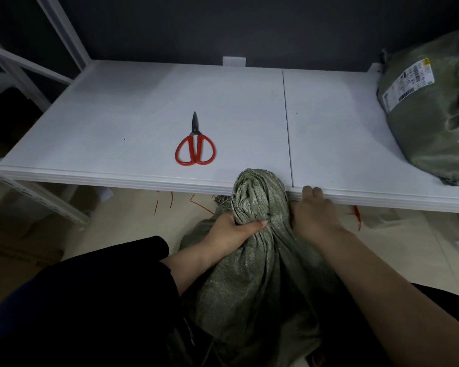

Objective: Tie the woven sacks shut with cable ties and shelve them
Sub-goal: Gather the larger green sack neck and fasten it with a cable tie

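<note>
A green woven sack (260,282) stands between my knees, below the front edge of the white shelf (133,109). Its mouth is gathered into a twisted bunch (257,194) that rises just above the shelf edge. My left hand (236,229) is clenched around the neck of that bunch. My right hand (316,215) presses against the right side of the neck, its fingers curled toward the shelf edge; whether it holds a cable tie is hidden. A second green sack (432,123) with white shipping labels lies on the shelf at the far right.
Red-handled scissors (195,147) lie shut on the shelf, blades pointing away. Cut red cable-tie pieces (170,203) are scattered on the floor under the shelf edge, with another red piece (357,215) at the right. White rack uprights (64,33) stand at the left.
</note>
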